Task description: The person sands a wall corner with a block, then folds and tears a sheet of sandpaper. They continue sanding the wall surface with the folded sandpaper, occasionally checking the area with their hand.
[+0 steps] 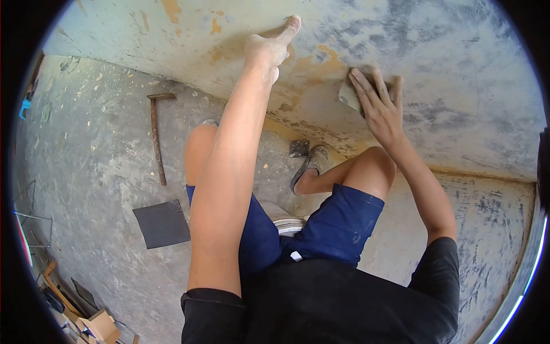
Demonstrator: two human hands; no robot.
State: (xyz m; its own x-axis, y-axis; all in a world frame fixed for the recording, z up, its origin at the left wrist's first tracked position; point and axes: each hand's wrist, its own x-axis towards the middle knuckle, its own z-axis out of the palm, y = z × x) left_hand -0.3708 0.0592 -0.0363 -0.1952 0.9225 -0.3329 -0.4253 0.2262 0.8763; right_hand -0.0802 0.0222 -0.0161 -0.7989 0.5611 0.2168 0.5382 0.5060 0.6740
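Note:
My right hand (380, 109) presses a pale folded piece of sandpaper (349, 96) flat to the wall (447, 74), its fingers spread over the back. Most of the sandpaper is hidden beneath the palm and fingers. Further left, my left hand (268, 50) rests against the same wall with the thumb stretched out. No object shows in it, and its other fingers are largely out of sight. Around both hands the wall surface is patchy, with ochre spots, whitish filler and dark grey smudges. Whitish dust coats the left hand.
On the concrete floor (91, 160) lie a wooden-handled hammer (156, 135), a dark square sheet (162, 224) and a small dark block (298, 148) near my foot. Beneath me is a round pale seat or bucket (289, 225). Cardboard boxes (102, 327) stand at the lower left.

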